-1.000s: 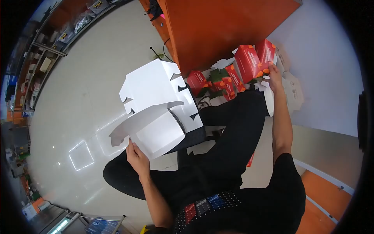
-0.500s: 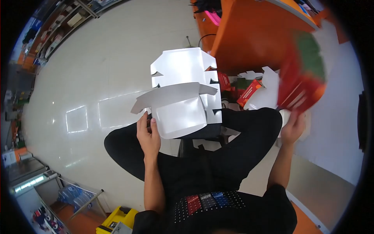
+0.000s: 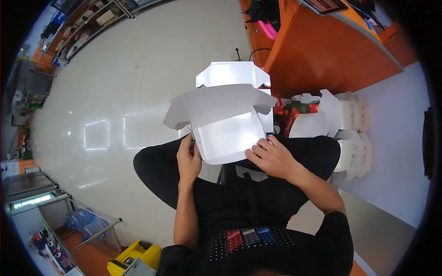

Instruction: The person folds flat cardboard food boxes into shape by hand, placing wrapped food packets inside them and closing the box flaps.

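Note:
A partly folded white box (image 3: 230, 135) rests over my lap, its wide flap raised at the far side. My left hand (image 3: 189, 161) holds the box's left side, fingers pressed against the wall. At the near right corner my right hand (image 3: 271, 158) grips the edge, with fingers curled over it. Behind the raised flap lies another white cardboard piece (image 3: 232, 73), partly hidden by the box.
To the right, white folded boxes (image 3: 353, 154) stand stacked by the wall, beside red and green boxes (image 3: 306, 108). An orange desk (image 3: 331, 50) is at the upper right. A yellow case (image 3: 133, 257) sits at the lower left.
My right hand has let go of the red and green box at the right and moved left onto the white box. The view has shifted slightly.

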### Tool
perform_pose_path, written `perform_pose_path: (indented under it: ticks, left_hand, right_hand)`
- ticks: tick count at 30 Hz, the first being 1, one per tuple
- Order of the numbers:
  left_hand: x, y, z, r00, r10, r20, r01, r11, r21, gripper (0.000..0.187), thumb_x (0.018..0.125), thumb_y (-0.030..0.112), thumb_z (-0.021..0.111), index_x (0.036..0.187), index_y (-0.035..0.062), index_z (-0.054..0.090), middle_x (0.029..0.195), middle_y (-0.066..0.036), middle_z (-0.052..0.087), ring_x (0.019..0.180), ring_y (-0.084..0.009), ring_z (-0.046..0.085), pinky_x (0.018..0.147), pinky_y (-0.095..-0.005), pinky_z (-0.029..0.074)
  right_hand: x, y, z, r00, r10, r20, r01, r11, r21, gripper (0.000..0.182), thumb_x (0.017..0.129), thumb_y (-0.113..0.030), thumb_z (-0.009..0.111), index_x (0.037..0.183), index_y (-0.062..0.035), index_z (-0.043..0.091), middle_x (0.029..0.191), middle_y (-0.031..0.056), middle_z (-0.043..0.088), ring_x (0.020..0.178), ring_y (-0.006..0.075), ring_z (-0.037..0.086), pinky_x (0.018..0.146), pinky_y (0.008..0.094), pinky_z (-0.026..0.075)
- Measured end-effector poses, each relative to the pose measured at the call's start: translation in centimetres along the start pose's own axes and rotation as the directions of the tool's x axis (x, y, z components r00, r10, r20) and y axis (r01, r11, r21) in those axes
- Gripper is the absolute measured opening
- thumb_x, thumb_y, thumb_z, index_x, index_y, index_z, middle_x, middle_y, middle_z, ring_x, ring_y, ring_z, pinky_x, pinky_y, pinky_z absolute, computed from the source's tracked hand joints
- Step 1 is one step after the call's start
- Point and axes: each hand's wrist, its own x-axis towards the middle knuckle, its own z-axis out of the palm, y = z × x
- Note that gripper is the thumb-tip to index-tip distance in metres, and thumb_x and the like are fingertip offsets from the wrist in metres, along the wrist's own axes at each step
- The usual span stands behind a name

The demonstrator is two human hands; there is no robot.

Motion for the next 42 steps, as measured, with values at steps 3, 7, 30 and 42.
perform_pose_path:
  ticks: [3, 7, 30, 42]
  left_hand:
    - [-0.2, 0.7, -0.3, 0.995, 0.056, -0.087, -0.049, 0.996, 0.077, 0.034, 0.099, 0.007, 0.059, 0.132, -0.0045, 0.06, 0.118, -0.017, 0.066, 0.096, -0.0221, 0.069, 0.079, -0.0319, 0.056]
    - [-0.9, 3.6, 0.0, 0.979, 0.016, -0.201, -0.01, 0.999, 0.032, 0.034, 0.099, 0.011, 0.061, 0.128, -0.0066, 0.061, 0.112, -0.016, 0.068, 0.092, -0.0198, 0.067, 0.077, -0.0304, 0.055]
    - [5.0, 13.0, 3.6, 0.489, 0.556, 0.672, -0.867, 0.397, 0.302, 0.045, 0.077, -0.005, 0.064, 0.121, 0.0073, 0.068, 0.128, -0.012, 0.061, 0.103, -0.0274, 0.063, 0.077, -0.034, 0.057]
    - [8.2, 12.7, 4.9, 0.332, 0.519, 0.788, -0.942, 0.219, 0.253, 0.032, 0.073, 0.002, 0.068, 0.103, 0.0119, 0.071, 0.113, -0.005, 0.068, 0.092, -0.0257, 0.067, 0.071, -0.0365, 0.059]
  right_hand:
    - [0.6, -0.2, 0.4, 1.0, 0.001, 0.009, -0.001, 1.0, 0.003, 0.024, 0.084, -0.015, 0.063, 0.107, -0.0082, 0.061, 0.085, 0.0013, 0.057, 0.089, 0.0198, 0.058, 0.08, 0.0373, 0.046]
    - [0.6, -0.4, 0.4, 1.0, 0.001, 0.005, -0.001, 1.0, 0.008, 0.024, 0.084, -0.015, 0.062, 0.107, -0.0081, 0.061, 0.085, 0.0014, 0.057, 0.091, 0.0198, 0.058, 0.082, 0.0373, 0.047]
    - [0.2, -1.3, 3.0, 0.966, 0.028, -0.256, 0.009, 0.99, 0.142, 0.017, 0.079, -0.015, 0.065, 0.094, -0.0075, 0.068, 0.091, 0.0021, 0.061, 0.101, 0.0188, 0.06, 0.079, 0.0323, 0.048]
    - [2.6, 3.3, 6.0, 0.535, 0.842, 0.063, -0.53, 0.276, 0.802, 0.015, 0.086, -0.015, 0.073, 0.092, -0.0032, 0.067, 0.086, 0.0138, 0.067, 0.08, 0.0301, 0.066, 0.068, 0.038, 0.052]
